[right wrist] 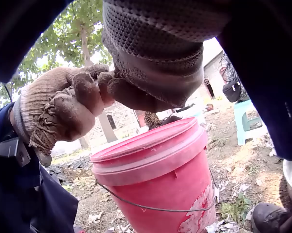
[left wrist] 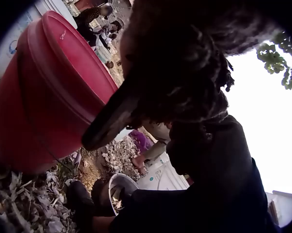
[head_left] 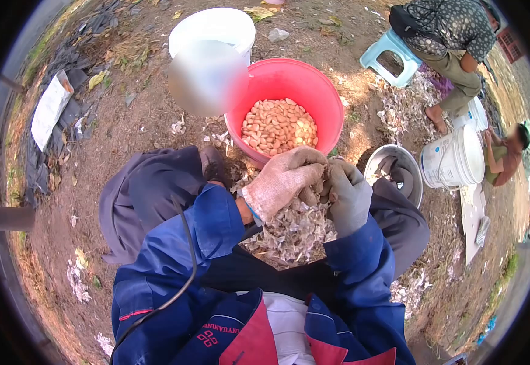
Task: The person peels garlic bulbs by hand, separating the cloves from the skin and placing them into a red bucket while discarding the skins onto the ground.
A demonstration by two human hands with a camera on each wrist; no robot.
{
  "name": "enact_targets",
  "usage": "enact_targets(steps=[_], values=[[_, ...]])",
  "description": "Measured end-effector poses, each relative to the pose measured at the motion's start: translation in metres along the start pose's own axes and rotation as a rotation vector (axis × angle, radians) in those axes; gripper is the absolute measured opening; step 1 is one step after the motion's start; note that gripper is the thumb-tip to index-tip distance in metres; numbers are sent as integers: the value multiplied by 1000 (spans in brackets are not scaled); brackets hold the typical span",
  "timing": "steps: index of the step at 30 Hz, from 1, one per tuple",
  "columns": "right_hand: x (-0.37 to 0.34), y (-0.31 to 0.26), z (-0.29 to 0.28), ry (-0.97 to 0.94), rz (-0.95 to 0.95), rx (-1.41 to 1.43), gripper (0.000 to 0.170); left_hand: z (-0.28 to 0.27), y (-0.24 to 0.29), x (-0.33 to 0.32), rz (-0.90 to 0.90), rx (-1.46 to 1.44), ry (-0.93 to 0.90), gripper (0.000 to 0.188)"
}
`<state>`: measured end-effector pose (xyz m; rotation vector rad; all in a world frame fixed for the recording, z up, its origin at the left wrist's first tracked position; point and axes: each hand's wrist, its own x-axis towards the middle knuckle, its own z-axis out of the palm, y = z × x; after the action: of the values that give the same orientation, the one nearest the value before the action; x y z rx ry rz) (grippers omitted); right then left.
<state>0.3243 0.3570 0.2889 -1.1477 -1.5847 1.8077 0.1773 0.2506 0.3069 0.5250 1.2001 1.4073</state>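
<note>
Both hands wear dirty work gloves and meet over the near rim side of a red bucket [head_left: 336,115] in the head view. The left hand [head_left: 286,181] has its fingers curled, fingertips close against the right hand's. Opposite it, the right hand [head_left: 349,198] is bent inward with curled fingers. A small brownish thing shows between the fingertips; what it is, I cannot tell. Peeled garlic-like cloves [head_left: 277,126] lie in the bucket. Below the hands is a heap of pale, papery skins [head_left: 295,234]. The right wrist view shows the left glove [right wrist: 63,109] beside the right glove [right wrist: 153,73].
A white bucket [head_left: 240,30] stands beyond the red one. At the right are a metal pail [head_left: 418,176], a white paint bucket [head_left: 452,159], a light-blue stool [head_left: 371,56] and two people. A white sack [head_left: 52,109] lies on the left.
</note>
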Motion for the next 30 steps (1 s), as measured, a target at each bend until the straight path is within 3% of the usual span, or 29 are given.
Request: enact_targets(steps=[2, 16, 23, 26, 28, 30], values=[[0, 0, -5, -71, 17, 192, 28, 0, -1, 1, 4, 11, 2, 31], [2, 6, -6, -40, -9, 256, 26, -2, 15, 2, -20, 111, 140, 42], [-1, 2, -3, -37, 7, 205, 31, -8, 15, 4, -70, 164, 88, 40], [-2, 1, -6, -67, -22, 83, 35, -10, 3, 6, 35, 280, -5, 37], [-1, 5, -5, -80, -37, 69, 36, -11, -4, 8, 301, 617, -34, 36], [-1, 7, -5, -93, -53, 54, 37, -12, -3, 7, 285, 662, -44, 36]])
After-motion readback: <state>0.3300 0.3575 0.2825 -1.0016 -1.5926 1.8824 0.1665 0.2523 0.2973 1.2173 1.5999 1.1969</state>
